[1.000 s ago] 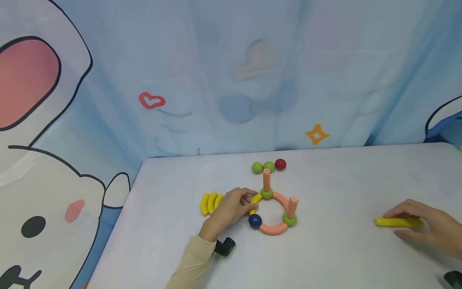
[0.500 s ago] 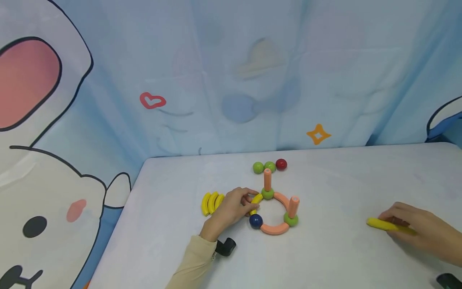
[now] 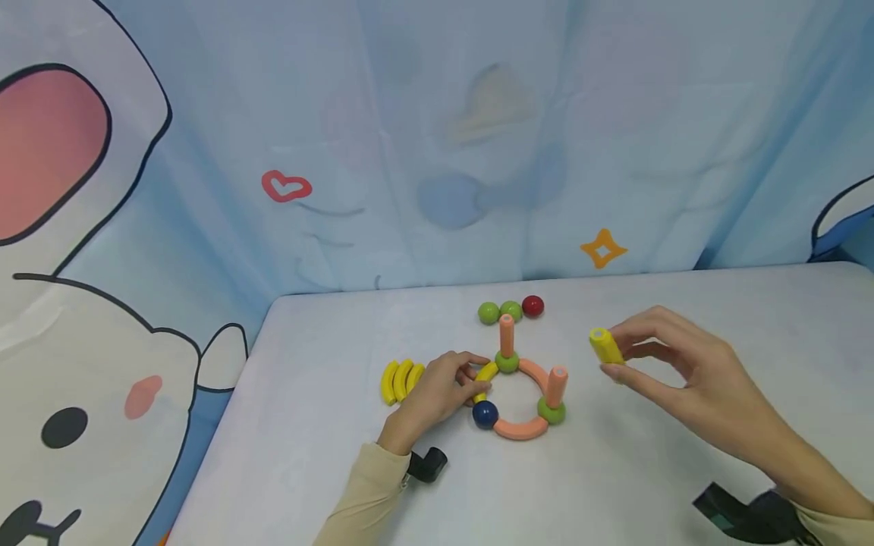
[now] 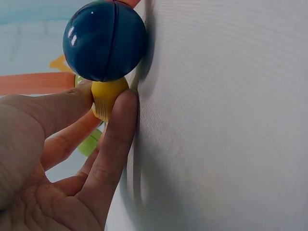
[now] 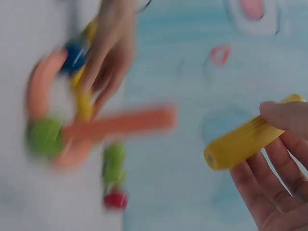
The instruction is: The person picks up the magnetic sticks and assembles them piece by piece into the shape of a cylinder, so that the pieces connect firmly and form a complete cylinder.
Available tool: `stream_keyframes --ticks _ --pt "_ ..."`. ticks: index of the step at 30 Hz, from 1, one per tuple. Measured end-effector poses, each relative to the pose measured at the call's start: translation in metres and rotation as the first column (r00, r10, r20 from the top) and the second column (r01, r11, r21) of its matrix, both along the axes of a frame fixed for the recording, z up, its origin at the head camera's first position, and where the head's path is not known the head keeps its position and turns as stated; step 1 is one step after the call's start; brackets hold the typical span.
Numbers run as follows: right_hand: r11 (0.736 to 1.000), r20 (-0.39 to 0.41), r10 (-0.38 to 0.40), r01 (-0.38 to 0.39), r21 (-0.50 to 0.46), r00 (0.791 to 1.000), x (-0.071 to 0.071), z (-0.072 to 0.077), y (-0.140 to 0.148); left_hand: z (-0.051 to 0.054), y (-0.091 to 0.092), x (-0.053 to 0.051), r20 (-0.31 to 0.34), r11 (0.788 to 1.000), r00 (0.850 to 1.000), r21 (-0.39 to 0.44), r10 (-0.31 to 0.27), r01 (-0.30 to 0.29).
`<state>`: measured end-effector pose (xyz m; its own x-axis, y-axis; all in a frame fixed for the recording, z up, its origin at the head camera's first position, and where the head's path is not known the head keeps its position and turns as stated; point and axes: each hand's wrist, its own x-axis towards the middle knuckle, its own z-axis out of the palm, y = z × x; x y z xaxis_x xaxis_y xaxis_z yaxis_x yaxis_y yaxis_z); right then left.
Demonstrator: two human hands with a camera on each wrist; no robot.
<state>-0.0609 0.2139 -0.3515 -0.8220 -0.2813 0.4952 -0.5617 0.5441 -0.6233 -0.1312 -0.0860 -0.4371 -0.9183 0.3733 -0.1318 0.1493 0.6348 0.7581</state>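
On the white table, curved toy rods and balls form a ring. My left hand [image 3: 440,390] pinches its curved yellow rod [image 3: 488,370] between thumb and fingers, beside the dark blue ball [image 3: 485,414]. The left wrist view shows that yellow rod [image 4: 102,98] meeting the blue ball. Two curved orange rods [image 3: 521,430] make up the rest of the ring, with a green ball [image 3: 507,362] and another green ball [image 3: 551,411]. An orange rod [image 3: 507,336] stands upright on each. Raised right of the ring, my right hand [image 3: 690,371] holds a yellow rod [image 3: 605,346] by thumb and fingertips.
Several curved yellow rods [image 3: 388,382] lie side by side left of my left hand, partly hidden by it. Behind the ring sit two loose green balls [image 3: 488,312] and a red ball [image 3: 533,305]. A printed blue curtain [image 3: 410,152] hangs beyond the table's far edge.
My right hand has lifted the yellow rod off the right side of the table and carried it left towards the ring, turning its end upwards. The left hand has stayed in place.
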Motion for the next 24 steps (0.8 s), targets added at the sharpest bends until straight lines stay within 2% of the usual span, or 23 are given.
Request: stream_keyframes --ticks 3,6,11,14,19,24 --pt "0.975 0.010 0.170 -0.167 -0.144 0.985 0.005 0.018 -0.031 0.001 0.001 -0.001 0.014 1.000 1.000 0.016 0.000 0.000" --pt "0.933 0.000 0.301 -0.295 -0.207 0.954 0.008 0.023 -0.059 0.001 0.002 -0.002 0.013 1.000 1.000 0.011 -0.005 0.005" --pt "0.864 -0.019 0.414 -0.400 -0.306 0.910 0.008 0.009 -0.098 0.001 0.002 -0.004 -0.019 0.999 1.000 -0.050 -0.018 0.017" --pt "0.841 -0.021 0.419 -0.397 -0.367 0.908 0.007 -0.005 -0.115 0.000 0.000 -0.004 -0.019 0.995 1.000 -0.097 -0.015 0.013" --pt "0.860 0.054 0.343 -0.291 -0.419 0.938 0.004 -0.029 -0.129 -0.001 -0.002 -0.002 -0.020 0.991 1.000 -0.131 -0.015 0.012" --pt "0.912 0.112 0.244 -0.189 -0.364 0.963 -0.003 -0.049 -0.134 0.000 -0.004 -0.002 -0.022 0.995 1.000 -0.100 -0.007 0.005"
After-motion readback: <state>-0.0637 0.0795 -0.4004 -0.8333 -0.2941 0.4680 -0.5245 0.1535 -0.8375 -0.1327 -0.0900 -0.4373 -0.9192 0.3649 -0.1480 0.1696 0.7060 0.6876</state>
